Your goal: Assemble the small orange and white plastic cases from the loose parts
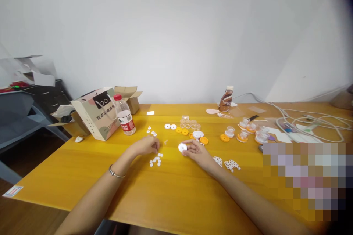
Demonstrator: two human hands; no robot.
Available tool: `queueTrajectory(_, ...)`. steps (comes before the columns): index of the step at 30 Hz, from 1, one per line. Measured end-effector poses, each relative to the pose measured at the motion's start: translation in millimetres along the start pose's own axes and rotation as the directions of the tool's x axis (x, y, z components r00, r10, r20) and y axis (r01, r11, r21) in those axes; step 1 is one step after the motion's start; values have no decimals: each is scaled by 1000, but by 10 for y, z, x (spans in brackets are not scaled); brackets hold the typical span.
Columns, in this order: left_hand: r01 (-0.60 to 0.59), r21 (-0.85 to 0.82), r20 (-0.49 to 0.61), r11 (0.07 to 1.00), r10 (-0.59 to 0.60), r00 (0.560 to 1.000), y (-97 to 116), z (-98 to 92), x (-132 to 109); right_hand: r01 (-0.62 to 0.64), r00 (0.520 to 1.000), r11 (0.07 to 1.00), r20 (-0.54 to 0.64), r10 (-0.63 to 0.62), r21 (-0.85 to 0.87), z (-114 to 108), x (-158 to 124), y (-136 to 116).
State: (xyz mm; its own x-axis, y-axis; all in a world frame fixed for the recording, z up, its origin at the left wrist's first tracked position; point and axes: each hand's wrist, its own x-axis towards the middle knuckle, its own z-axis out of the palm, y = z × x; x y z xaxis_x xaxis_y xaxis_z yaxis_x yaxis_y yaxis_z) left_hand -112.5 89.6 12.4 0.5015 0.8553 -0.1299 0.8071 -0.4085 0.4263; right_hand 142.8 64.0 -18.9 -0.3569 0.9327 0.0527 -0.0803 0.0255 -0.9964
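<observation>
My right hand (pixel 196 151) rests on the yellow table (pixel 171 191) with its fingers closed round a white round disc (pixel 182 147). My left hand (pixel 147 145) lies to the left of it, fingers curled together in a pinch just above a small pile of little white pieces (pixel 156 159); what it pinches is too small to make out. A bracelet (pixel 116 173) sits on my left wrist. Beyond the hands lie white rings (pixel 170 126), orange discs (pixel 182 131) and clear cups (pixel 189 122).
A water bottle (pixel 124 115), a paper bag (pixel 95 114) and an open carton (pixel 131 97) stand at the back left. A brown drink bottle (pixel 226 99) stands at the back. Assembled orange and clear parts (pixel 244 134) and white cables (pixel 303 121) lie to the right.
</observation>
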Motion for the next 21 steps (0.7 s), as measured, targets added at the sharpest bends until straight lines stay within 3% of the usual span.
queueTrajectory(4,-9,58,-26,998,10,1000,52,-5,-13,-4,1000,1000,0,4,16,5,-5,-12)
queueTrajectory(7,-64,154,-118,986,83,990,184,22,-11,-19,1000,999,0,19,31,9,-14,-31)
queueTrajectory(9,-141,171,-249,975,181,952,332,81,-2,-36,999,998,13,35,45,12,-20,-39)
queueTrajectory(11,-253,180,-404,951,306,862,494,173,9,-48,998,996,37,46,69,17,-25,-40)
queueTrajectory(14,-335,371,-463,866,485,742,667,337,30,-61,995,991,82,52,117,24,-26,-28)
queueTrajectory(17,-333,529,-403,780,577,710,716,467,48,-85,992,982,108,67,170,19,-29,-15)
queueTrajectory(21,-328,457,-440,827,531,724,754,515,36,-96,990,975,123,73,198,-3,-41,-18)
